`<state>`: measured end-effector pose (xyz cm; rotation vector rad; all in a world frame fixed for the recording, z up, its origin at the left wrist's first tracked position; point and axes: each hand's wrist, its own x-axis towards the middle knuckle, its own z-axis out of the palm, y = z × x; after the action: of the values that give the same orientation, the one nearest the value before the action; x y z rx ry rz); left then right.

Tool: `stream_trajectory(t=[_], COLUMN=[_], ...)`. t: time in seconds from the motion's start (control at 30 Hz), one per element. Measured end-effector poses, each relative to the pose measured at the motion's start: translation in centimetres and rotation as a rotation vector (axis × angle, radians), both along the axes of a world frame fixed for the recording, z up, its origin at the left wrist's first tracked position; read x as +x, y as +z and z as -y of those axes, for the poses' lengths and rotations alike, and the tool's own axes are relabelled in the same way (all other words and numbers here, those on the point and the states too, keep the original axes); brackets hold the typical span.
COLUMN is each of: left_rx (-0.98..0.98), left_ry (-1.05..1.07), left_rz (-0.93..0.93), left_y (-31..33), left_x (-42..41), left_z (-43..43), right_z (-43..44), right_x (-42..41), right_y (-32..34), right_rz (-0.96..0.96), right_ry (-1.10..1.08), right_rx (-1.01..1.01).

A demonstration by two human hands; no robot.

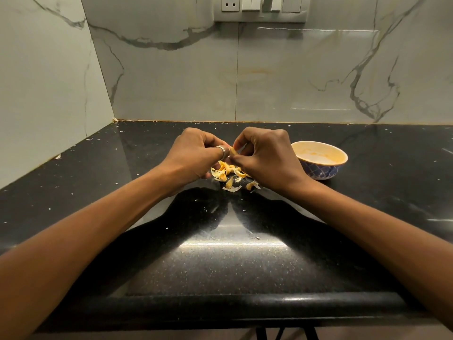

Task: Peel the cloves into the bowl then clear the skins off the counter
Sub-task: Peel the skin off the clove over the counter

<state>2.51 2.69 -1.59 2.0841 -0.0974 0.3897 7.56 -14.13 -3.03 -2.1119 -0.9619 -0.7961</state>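
My left hand (196, 155) and my right hand (267, 155) meet above the middle of the black counter (220, 253). Between their fingertips they pinch one garlic clove (232, 151), mostly hidden by the fingers. A ring sits on a left-hand finger. Under the hands lies a small heap of cloves and papery skins (230, 176) on the counter. A blue patterned bowl (320, 159) with a pale inside stands just right of my right hand; I cannot tell what it holds.
Marble walls close off the counter at the back and on the left. A switch and socket plate (259, 8) hangs on the back wall. Tiny white skin flecks are scattered over the counter. The counter's rounded front edge (220, 300) runs near the bottom.
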Motion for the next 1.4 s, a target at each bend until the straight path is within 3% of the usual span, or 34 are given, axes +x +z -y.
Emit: stream_trajectory(t=[0.53,0.93,1.1,1.3,1.4], left_rx=[0.073,0.171,0.118,0.06,0.052], left_ry=[-0.005,0.041,0.023,0.055,0.047], left_rz=[-0.017,0.032,-0.005,-0.058,-0.034], left_y=[-0.3,-0.4,-0.4,-0.6,-0.5], left_x=[0.2,0.5,0.7,0.9,0.9], left_z=[-0.3,-0.3,-0.5,-0.9,-0.9], right_z=[0.2,0.0,0.2,0.5,0.4], right_x=[0.0,-0.4,-0.2,-0.4,-0.5], right_y=[-0.1,0.3,0.5,1.0,1.1], right_rz=[-0.213,-0.169,-0.353,-0.689,-0.743], right_ry=[0.1,0.043,0.08,0.253,0.247], right_rx=[0.041,-0.008,0.04,0.318,0.314])
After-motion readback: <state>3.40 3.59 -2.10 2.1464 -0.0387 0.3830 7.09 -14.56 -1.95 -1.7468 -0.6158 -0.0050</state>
